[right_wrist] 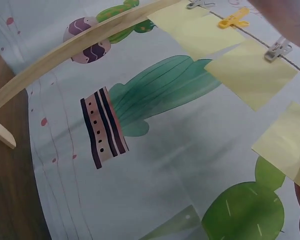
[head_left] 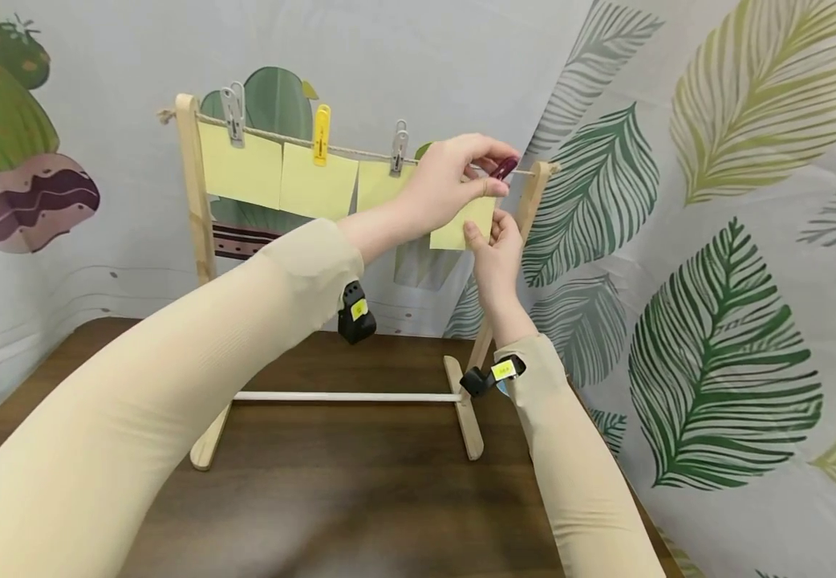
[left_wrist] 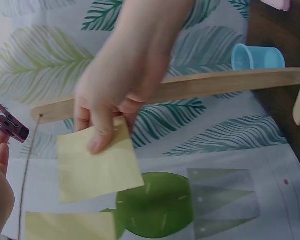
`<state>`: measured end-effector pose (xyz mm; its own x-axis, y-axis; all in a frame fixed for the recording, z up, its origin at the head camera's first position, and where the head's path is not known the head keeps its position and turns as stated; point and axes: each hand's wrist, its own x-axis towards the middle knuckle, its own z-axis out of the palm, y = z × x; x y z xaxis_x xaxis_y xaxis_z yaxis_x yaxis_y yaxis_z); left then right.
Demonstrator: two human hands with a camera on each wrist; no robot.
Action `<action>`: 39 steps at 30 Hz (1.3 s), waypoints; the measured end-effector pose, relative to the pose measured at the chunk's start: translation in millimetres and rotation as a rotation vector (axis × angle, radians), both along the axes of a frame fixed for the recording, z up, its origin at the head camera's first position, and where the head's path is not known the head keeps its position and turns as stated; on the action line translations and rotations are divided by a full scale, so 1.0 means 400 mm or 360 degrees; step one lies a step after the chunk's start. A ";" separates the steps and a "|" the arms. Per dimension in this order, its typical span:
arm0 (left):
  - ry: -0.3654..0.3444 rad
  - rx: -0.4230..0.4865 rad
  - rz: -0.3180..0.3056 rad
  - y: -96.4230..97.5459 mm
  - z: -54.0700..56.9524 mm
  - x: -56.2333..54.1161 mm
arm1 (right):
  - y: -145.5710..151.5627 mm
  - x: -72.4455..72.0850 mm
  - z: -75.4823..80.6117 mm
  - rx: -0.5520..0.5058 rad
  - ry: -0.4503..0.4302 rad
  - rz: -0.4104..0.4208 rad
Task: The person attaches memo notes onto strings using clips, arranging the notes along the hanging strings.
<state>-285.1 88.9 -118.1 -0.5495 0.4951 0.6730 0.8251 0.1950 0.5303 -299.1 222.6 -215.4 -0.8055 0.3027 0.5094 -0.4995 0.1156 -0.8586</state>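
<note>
My left hand (head_left: 441,186) is up near the right end of the rope, pinching a dark purple clothespin (head_left: 505,168) between thumb and fingers. In the left wrist view that clothespin (left_wrist: 12,124) points toward the rope (left_wrist: 28,165). Just below, my right hand (head_left: 502,261) pinches a pale yellow paper square (head_left: 452,233) by its right edge, thumb on the front. The left wrist view shows this square (left_wrist: 97,165) beside the rope, above another hanging one. My left forearm and hand partly cover the third hanging square (head_left: 378,183).
A wooden rack (head_left: 194,185) with a white lower rod (head_left: 346,396) stands on the brown table (head_left: 331,498). Grey (head_left: 233,116), yellow (head_left: 322,135) and grey (head_left: 399,148) clothespins hold paper squares on its rope. A blue cup (left_wrist: 257,57) is beyond the right post.
</note>
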 end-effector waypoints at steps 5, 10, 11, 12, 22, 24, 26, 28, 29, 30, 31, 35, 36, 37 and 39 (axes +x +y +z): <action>-0.0041 0.0088 0.0011 0.015 0.044 -0.007 | 0.001 -0.003 0.013 -0.0042 -0.0011 0.0004; -0.0186 0.0193 0.0055 0.019 0.072 -0.014 | 0.003 -0.005 0.029 -0.0069 0.0026 0.0015; -0.0205 0.0209 0.0076 0.019 0.073 -0.016 | 0.003 -0.006 0.030 -0.0072 0.0045 0.0019; -0.0220 0.0225 0.0098 0.019 0.073 -0.018 | 0.002 -0.007 0.031 -0.0082 0.0060 0.0022; -0.0180 0.0407 0.0345 0.035 0.054 -0.038 | -0.003 -0.017 0.029 -0.0088 0.0094 0.0009; -0.0173 0.0436 0.0383 0.036 0.050 -0.039 | -0.005 -0.018 0.030 -0.0091 0.0100 0.0005; -0.0176 0.0448 0.0408 0.036 0.047 -0.039 | -0.007 -0.018 0.032 -0.0110 0.0110 0.0006; -0.0177 0.0447 0.0433 0.035 0.044 -0.039 | -0.009 -0.019 0.034 -0.0127 0.0122 0.0012; -0.0178 0.0447 0.0441 0.034 0.043 -0.039 | -0.009 -0.019 0.035 -0.0129 0.0126 0.0014; -0.0177 0.0453 0.0447 0.034 0.043 -0.039 | -0.010 -0.019 0.035 -0.0132 0.0130 0.0018; -0.0176 0.0456 0.0453 0.034 0.042 -0.040 | -0.010 -0.019 0.036 -0.0134 0.0131 0.0021; -0.0165 0.0471 0.0450 0.036 0.039 -0.043 | -0.008 -0.021 0.035 -0.0137 0.0128 0.0012; -0.0176 0.0479 0.0445 0.036 0.039 -0.045 | -0.008 -0.021 0.035 -0.0138 0.0128 0.0011; -0.0185 0.0491 0.0440 0.037 0.038 -0.046 | -0.007 -0.021 0.035 -0.0137 0.0126 0.0012; -0.0201 0.0514 0.0430 0.037 0.036 -0.048 | -0.007 -0.021 0.034 -0.0134 0.0122 0.0012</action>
<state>-304.3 103.8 -103.6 -0.7181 0.0976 0.6891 0.6922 0.2026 0.6927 -307.6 219.9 -201.7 -0.7674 0.3413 0.5427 -0.5648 0.0406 -0.8242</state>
